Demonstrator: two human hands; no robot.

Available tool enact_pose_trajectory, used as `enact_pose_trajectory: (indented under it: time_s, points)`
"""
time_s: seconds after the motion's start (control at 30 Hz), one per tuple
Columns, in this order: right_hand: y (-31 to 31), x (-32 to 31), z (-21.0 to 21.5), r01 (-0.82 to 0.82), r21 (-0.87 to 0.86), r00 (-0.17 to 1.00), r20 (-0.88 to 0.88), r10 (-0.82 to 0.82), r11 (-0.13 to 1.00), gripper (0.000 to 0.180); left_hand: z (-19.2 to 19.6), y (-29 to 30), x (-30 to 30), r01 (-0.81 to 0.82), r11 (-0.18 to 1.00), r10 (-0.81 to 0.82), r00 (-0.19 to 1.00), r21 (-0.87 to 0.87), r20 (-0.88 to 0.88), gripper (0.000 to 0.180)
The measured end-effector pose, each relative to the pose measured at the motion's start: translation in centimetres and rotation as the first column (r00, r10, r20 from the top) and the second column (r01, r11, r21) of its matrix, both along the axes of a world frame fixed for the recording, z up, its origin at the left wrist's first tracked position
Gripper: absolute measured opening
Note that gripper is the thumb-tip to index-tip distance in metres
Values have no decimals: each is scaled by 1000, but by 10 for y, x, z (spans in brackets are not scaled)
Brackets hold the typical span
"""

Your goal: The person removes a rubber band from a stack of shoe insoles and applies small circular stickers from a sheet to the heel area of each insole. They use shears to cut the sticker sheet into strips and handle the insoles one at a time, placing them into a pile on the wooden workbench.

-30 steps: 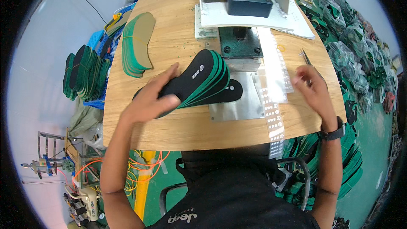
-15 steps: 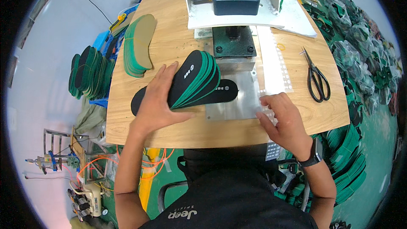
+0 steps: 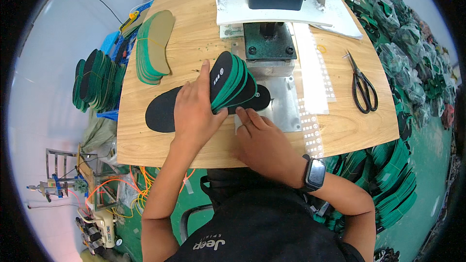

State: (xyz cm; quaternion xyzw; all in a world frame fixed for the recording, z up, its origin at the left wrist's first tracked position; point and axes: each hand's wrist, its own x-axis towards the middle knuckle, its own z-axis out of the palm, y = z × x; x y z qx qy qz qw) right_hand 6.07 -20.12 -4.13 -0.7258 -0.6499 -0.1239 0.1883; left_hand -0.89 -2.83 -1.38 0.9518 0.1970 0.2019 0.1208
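Observation:
My left hand is around a fanned stack of black and green shoe insoles, fingers along its left side and thumb at its lower edge. Beneath the stack, a single black insole lies flat, its right end over a metal plate. With its fingers drawn together, my right hand pinches at the near edge of that flat insole, close to my left thumb. The right thumb is hidden. Small white marks show on the black insole faces.
A press stands at the table's far middle. Left of it lies a banded stack of tan and green insoles. To the right are a sticker strip, white backing paper and black scissors. Bagged goods fill the floor at right.
My right hand has moved left from beside the sticker strip to the insole's near edge. My left hand has shifted right and closed in on the stack, which stands steeper.

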Motion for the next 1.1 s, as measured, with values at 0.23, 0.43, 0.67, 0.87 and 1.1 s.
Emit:
enact_pose_trajectory:
  time_s: [0.23, 0.43, 0.67, 0.87, 1.1]
  points:
    - [-3, 12, 5, -4, 80, 999, -52, 8, 997, 37, 6, 20, -6, 31, 913, 156, 895, -406, 419, 38]
    - [-18, 22, 7, 20, 156, 975, -220, 15, 988, 38, 7, 28, 14, 102, 848, 214, 832, -520, 512, 25]
    - [-90, 24, 22, 171, 133, 902, -420, -100, 976, 45, 2, 25, 16, 105, 878, 185, 825, -468, 534, 26]
    - [-119, 44, 20, 239, 161, 914, -371, -165, 958, 39, 9, 19, 14, 102, 883, 144, 871, -459, 470, 44]
    - [-122, 48, 29, 332, 220, 910, -331, -250, 917, 34, -3, 25, 10, 158, 889, 2, 937, -429, 349, 76]
